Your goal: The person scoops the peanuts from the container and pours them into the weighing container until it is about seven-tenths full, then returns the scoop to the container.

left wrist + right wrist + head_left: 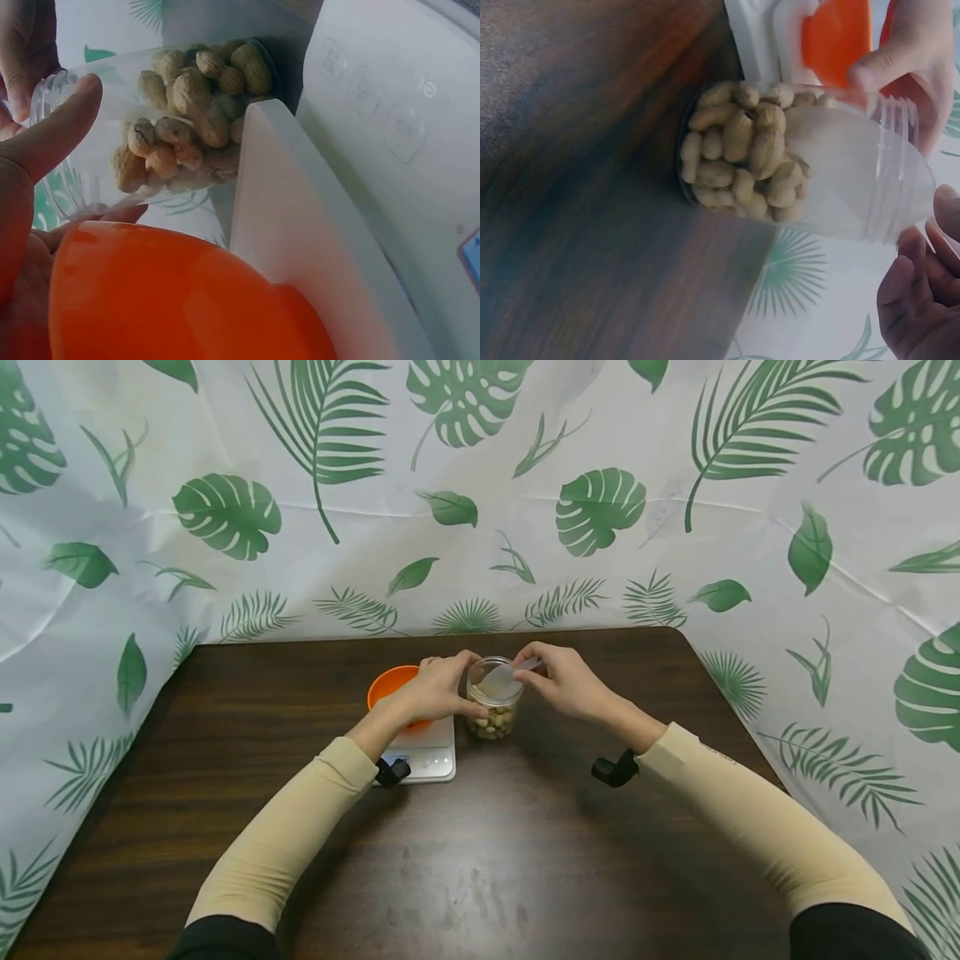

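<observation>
A clear plastic jar (pixel 491 702) stands upright on the table, its lower part filled with unshelled peanuts (pixel 742 150). My left hand (pixel 438 687) grips the jar near its open rim, the thumb (pixel 71 124) on the near side. In my right hand (pixel 567 683) I pinch the handle of a translucent white spoon (pixel 498 682), whose bowl dips into the jar's mouth above the nuts. Left of the jar, an orange bowl (pixel 387 683) sits on a white kitchen scale (pixel 437 766), partly hidden behind my left hand.
The dark wood-grain table (pixel 510 860) extends toward me and to both sides. Behind it hangs a white sheet (pixel 517 510) printed with green leaves. The scale's edge is close beside the jar in the left wrist view.
</observation>
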`<state>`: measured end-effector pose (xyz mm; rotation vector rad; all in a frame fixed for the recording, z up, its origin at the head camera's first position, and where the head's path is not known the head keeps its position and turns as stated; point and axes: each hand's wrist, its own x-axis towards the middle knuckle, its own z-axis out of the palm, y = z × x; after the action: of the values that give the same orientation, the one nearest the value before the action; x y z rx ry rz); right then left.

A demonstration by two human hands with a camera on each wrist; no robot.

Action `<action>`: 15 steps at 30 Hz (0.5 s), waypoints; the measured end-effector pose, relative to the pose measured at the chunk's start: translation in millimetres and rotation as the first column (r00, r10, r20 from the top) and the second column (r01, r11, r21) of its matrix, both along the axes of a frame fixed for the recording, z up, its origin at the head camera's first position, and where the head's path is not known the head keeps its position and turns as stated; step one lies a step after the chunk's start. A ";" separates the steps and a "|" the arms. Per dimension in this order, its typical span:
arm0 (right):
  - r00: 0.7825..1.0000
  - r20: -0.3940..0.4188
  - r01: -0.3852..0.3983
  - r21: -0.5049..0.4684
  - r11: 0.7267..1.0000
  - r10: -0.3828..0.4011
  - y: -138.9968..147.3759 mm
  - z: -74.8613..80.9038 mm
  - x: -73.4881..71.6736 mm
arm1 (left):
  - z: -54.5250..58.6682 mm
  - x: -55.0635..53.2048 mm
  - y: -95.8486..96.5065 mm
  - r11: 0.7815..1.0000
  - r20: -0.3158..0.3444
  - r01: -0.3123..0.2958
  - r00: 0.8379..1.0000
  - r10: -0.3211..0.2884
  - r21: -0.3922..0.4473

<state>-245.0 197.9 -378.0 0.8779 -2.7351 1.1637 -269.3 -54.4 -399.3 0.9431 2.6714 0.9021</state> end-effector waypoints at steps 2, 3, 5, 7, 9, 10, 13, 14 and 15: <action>1.000 -0.008 -0.001 -0.006 1.000 0.001 0.3 1.6 -0.4 | -0.5 -0.6 -0.2 1.000 0.001 -0.003 1.000 0.003 0.001; 1.000 -0.013 0.002 -0.009 1.000 -0.002 0.5 2.3 -0.6 | -0.8 -1.0 -0.2 1.000 0.002 -0.003 1.000 0.003 0.000; 1.000 -0.021 0.009 -0.012 1.000 -0.009 1.2 2.5 -0.9 | -1.4 -1.5 -0.1 1.000 0.002 -0.003 1.000 0.003 -0.003; 1.000 -0.023 0.014 -0.012 1.000 -0.014 1.5 2.1 -1.2 | -1.9 -1.8 -0.1 1.000 0.001 -0.003 1.000 0.003 -0.004; 1.000 -0.025 0.012 -0.005 1.000 -0.012 1.4 1.2 -1.2 | -2.3 -1.9 -0.3 1.000 -0.001 -0.002 1.000 0.002 -0.004; 1.000 -0.026 0.011 -0.001 1.000 -0.011 1.3 0.9 -1.2 | -2.4 -1.7 -0.4 1.000 -0.002 -0.002 1.000 0.002 -0.004; 0.999 -0.035 0.008 0.022 1.000 -0.007 -0.1 1.2 -1.2 | -2.9 -1.5 -0.7 1.000 -0.002 -0.001 1.000 0.001 -0.008; 0.999 -0.043 0.006 0.035 0.999 -0.004 -0.8 1.5 -1.3 | -3.2 -1.6 -0.7 1.000 0.000 0.000 1.000 0.000 -0.012; 0.999 -0.051 0.004 0.049 0.999 -0.001 -1.2 1.8 -1.6 | -3.6 -1.6 -0.6 1.000 0.002 0.001 1.000 -0.001 -0.014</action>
<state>-246.5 196.7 -376.2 0.8963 -2.7343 1.0627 -270.9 -55.0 -402.9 0.9396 2.6716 0.8821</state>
